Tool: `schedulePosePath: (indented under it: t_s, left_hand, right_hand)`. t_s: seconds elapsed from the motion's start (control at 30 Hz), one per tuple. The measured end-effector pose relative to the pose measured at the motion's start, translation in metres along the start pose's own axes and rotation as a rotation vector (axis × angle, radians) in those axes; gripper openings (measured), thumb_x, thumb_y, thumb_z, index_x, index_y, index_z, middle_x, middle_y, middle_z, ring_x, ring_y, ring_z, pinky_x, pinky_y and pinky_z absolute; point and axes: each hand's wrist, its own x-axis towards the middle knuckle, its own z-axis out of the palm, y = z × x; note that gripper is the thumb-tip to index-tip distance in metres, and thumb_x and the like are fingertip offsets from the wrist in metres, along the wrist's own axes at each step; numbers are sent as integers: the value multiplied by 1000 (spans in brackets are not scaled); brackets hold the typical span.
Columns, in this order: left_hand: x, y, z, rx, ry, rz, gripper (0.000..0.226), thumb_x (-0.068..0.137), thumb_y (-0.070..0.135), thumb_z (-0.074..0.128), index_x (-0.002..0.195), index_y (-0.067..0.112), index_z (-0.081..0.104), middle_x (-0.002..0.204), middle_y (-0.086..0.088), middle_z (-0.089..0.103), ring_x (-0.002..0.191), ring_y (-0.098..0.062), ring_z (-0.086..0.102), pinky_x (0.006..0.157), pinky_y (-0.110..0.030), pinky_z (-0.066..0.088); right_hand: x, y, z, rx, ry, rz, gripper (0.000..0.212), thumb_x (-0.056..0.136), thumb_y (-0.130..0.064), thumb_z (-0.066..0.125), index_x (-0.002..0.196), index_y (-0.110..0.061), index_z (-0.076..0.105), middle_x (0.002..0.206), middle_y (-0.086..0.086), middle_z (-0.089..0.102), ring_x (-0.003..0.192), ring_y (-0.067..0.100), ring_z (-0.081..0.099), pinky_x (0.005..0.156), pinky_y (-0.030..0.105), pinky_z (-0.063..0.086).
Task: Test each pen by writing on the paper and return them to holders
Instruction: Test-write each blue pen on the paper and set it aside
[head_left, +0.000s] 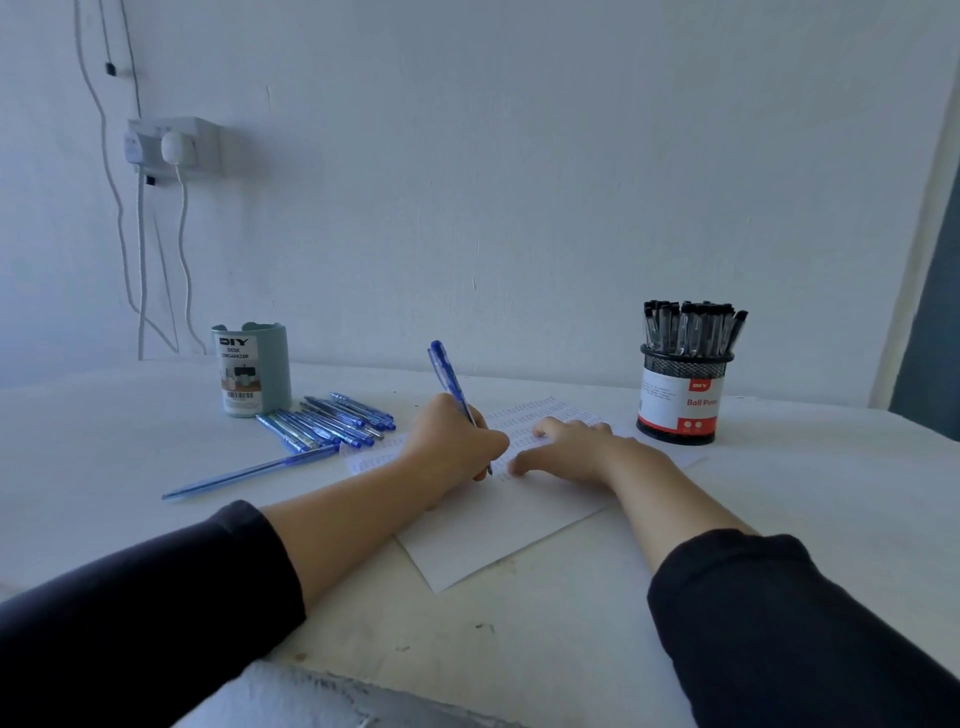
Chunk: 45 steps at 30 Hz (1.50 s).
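Blue and translucent, the pen (451, 383) stands tilted in the left hand (453, 441), whose curled fingers grip its lower barrel with the tip down on the paper (511, 535) among rows of small blue marks. The right hand (566, 451) lies flat on the sheet, fingers spread and relaxed. Beside the teal holder (252, 369) lies a heap of blue pens (332, 422), roughly ten, with one more pen (249, 474) apart in front. At the right, a black mesh holder (679, 397) is crammed with black pens (691, 327), too many to count. All sit on one white table (104, 452).
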Motion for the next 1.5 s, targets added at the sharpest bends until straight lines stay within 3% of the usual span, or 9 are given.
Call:
schedulePosePath:
  t_s: [0.3,0.5,1.03,1.13,1.37,1.5]
  left_hand:
    - [0,-1,1,51,23,31,12,72,10,61,60,9,60,52,-5,61,47,-14,48,53,-20,42]
    - [1,1,2,84,13,29,9,72,9,59,64,10,56,51,-3,56,27,-3,40,38,-12,33]
    - [2,-2,3,89,36,57,10,72,12,60,63,11,57,57,-3,60,42,-9,46,48,-17,39]
    - [2,-2,2,63,45,47,6,73,14,62,75,8,61,62,-4,62,34,-3,46,42,-14,37]
    - [0,0,3,90,27,60,6,72,12,62,68,9,59,56,-4,60,38,-8,46,46,-17,39]
    - [-1,1,2,97,23,62,8,73,11,61,65,9,58,53,-2,58,33,-4,44,40,-13,36]
  right_hand:
    - [5,3,2,10,-12,-9,79,76,-68,50,144,-36,27,155,3,23,142,31,13,110,54,21]
    - [7,3,2,4,-11,-13,80,75,-69,50,144,-36,27,154,3,24,142,32,15,109,54,22]
    - [10,4,3,11,-11,-13,80,75,-69,51,144,-36,28,154,3,25,142,31,14,109,54,22]
    - [9,4,3,12,-11,-17,80,75,-68,51,144,-35,28,154,3,24,142,31,14,109,54,22]
    - [10,5,3,8,-13,-17,81,74,-70,51,144,-36,28,154,4,25,142,31,14,109,54,22]
    - [9,4,2,5,-13,-20,80,75,-69,51,144,-35,28,154,4,25,141,32,15,109,54,22]
